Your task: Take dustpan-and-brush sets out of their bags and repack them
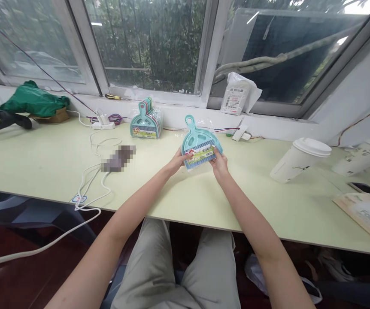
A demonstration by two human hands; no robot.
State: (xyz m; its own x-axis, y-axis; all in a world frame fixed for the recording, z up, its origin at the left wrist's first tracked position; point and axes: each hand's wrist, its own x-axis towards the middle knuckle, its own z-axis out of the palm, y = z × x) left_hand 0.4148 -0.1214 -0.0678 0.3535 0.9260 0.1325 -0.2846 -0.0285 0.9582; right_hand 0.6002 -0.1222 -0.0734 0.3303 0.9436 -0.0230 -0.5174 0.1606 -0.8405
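A teal dustpan set point(201, 143) in clear wrapping, with a blue brush and a colourful label, is held up over the pale green table point(236, 201). My left hand point(176, 163) grips its lower left edge, thumb on the label. On the lower right edge, my right hand point(219, 164) is closed with the thumb in front. Its handle points up and slightly left. Several similar wrapped dustpan sets point(145, 122) stand upright in a row near the wall, left of the held one.
White cups point(297, 161) stand at the right, near a phone point(363, 188) and a paper bag point(365, 216). White cables point(86, 180) run across the left side to a power strip point(104, 124). A green bag point(33, 99) lies at the far left.
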